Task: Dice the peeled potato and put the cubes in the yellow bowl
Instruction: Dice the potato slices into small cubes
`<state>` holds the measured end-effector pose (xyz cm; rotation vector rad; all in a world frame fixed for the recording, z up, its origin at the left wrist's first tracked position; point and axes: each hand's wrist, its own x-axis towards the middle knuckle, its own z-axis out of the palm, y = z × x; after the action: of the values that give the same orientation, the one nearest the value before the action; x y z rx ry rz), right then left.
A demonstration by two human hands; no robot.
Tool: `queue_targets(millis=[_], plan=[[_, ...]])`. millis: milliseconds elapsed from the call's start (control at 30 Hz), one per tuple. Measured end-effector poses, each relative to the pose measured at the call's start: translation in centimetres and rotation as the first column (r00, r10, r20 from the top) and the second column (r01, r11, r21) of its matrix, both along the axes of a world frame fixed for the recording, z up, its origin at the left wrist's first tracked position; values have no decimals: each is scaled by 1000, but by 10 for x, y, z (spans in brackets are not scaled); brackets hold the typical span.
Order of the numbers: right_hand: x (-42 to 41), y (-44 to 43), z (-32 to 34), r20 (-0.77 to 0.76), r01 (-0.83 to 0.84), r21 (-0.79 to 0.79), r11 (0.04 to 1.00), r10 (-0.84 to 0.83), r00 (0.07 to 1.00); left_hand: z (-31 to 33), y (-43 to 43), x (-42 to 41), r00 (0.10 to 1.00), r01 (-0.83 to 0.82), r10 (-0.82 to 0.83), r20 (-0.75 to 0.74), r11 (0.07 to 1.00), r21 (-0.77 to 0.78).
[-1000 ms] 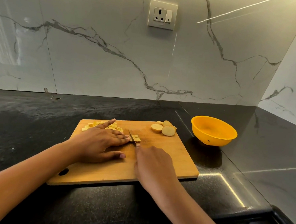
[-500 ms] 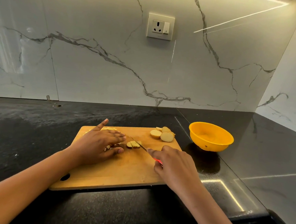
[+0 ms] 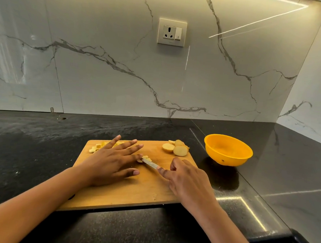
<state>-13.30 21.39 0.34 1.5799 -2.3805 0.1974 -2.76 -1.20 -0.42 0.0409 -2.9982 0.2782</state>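
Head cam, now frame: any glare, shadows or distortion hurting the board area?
Head view: warm light, with bright streak reflections on the marble wall and glossy black counter; wide-angle bending towards the frame edges; the yellow bowl throws a dark patch on the counter; the cutting board is evenly lit; the potato slices are sharp, the knife slightly smeared.

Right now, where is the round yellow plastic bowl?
In the head view, the round yellow bowl sits on the black counter, right of the wooden cutting board, nearest the round potato slices.

Potato slices point(image 3: 175, 150) piled at far-right corner of board point(image 3: 133, 191); cubes point(image 3: 97, 148) far-left; yellow bowl point(image 3: 228, 150) upright, right of board.
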Motion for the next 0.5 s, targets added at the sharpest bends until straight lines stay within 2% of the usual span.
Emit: queue_targets(millis=[200,267,367,400,433,500], plan=[[-7,10,-4,50,76,-74,994,-73,996,-1,-9,4,998,-46,50,-28,993,106],[-8,11,-6,75,126,-104,987,-119,990,-2,-12,3,993,-28,41,-107,993,116],[-8,8,-9,118,153,-150,977,-136,984,-1,-14,-3,953,10,37,-301,988,154],[-8,6,-10,130,157,-166,974,-136,982,1,-13,-7,948,26,34,-317,983,180],[-9,5,-11,139,163,-176,971,-139,980,3,-11,-12,955,46,16,-296,979,200],[-11,3,-11,161,182,-185,966,-153,975,6,0,-24,985,82,-48,-163,974,209]])
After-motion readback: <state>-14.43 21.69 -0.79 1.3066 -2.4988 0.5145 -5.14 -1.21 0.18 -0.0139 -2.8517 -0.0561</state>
